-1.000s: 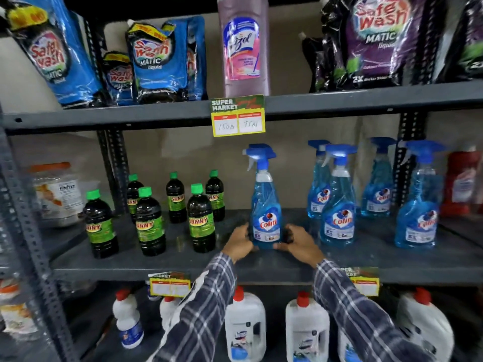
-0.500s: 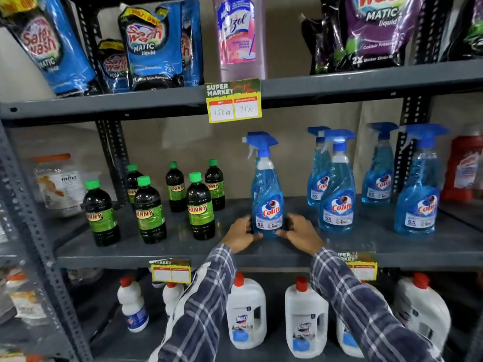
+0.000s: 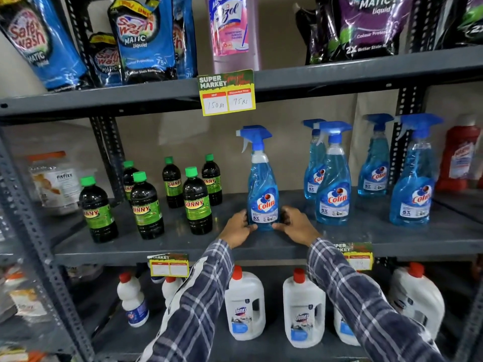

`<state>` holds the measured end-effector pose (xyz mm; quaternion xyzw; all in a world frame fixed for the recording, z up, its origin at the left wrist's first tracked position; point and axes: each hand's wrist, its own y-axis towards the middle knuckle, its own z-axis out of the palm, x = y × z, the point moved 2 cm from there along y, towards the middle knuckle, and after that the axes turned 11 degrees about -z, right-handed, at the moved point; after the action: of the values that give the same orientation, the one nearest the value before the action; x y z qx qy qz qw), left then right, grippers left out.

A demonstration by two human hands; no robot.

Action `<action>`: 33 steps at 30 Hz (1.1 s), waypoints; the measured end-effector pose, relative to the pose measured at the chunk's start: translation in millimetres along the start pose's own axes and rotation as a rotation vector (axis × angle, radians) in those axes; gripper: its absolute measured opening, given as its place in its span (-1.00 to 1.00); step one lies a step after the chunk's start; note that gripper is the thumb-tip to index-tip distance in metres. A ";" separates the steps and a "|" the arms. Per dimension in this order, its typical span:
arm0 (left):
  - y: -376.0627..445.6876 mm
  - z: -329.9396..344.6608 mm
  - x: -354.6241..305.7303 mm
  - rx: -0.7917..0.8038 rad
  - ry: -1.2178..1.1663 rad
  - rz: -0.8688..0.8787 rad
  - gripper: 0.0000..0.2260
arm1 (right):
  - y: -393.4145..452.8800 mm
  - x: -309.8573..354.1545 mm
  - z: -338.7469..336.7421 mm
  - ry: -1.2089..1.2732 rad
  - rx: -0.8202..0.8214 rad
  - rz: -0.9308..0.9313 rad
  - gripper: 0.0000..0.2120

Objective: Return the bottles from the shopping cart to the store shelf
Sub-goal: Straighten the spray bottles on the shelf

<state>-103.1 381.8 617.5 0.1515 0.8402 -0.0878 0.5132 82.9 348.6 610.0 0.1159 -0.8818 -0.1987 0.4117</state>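
A blue Colin spray bottle (image 3: 262,189) stands upright on the grey middle shelf (image 3: 261,246), near its front. My left hand (image 3: 236,228) cups the bottle's base from the left and my right hand (image 3: 295,226) from the right, fingers touching it on both sides. Several more Colin spray bottles (image 3: 332,189) stand to the right on the same shelf. The shopping cart is out of view.
Several dark Sunny bottles with green caps (image 3: 197,205) stand left of my hands. A red bottle (image 3: 460,160) is at the far right. White Domex jugs (image 3: 244,309) fill the shelf below. Detergent pouches (image 3: 141,40) and a pink bottle (image 3: 232,30) sit above.
The view has tilted slightly, so the shelves sit higher in frame. Both hands stay around the base of the spray bottle, which still stands in the same spot.
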 end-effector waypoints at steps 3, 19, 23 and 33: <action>-0.5 -1.3 -2.3 0.012 0.013 0.000 -0.56 | -0.2 3.5 -0.7 -0.004 0.000 0.003 -0.60; -16.2 108.2 -80.1 -0.266 -0.161 0.439 -0.77 | -50.6 -32.5 -142.4 0.076 -0.575 -0.079 -0.72; 18.5 145.4 -97.0 -0.061 -0.219 0.295 -0.48 | -44.2 -68.6 -149.1 0.229 -0.321 0.070 -0.39; 38.0 158.3 -86.8 -0.074 -0.101 0.060 -0.72 | -39.0 -92.7 -149.8 0.218 -0.061 0.031 -0.60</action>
<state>79.4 355.1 622.5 0.1530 0.8110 -0.0489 0.5626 258.9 309.7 616.7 0.1106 -0.8269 -0.2054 0.5117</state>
